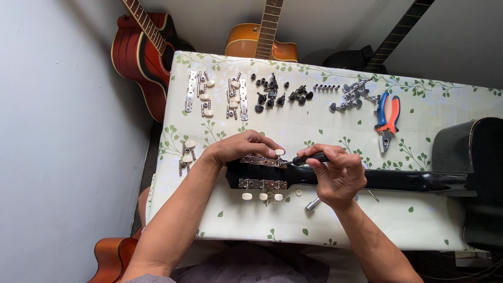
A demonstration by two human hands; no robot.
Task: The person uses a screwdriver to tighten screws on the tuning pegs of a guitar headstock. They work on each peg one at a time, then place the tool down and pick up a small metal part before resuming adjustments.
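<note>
Steadying the guitar headstock (pixel 236 175) at frame centre on the bench (pixel 293 126), left hand (pixel 243 148) fingers clamp the tuner plate (pixel 262 161); right hand (pixel 338 175) fingers grip the screwdriver (pixel 306 159). Keep the tip square.

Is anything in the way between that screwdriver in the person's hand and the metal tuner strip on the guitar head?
Nothing visible: the screwdriver in the right hand already reaches the tuner strip, which the left hand steadies from above.
</note>
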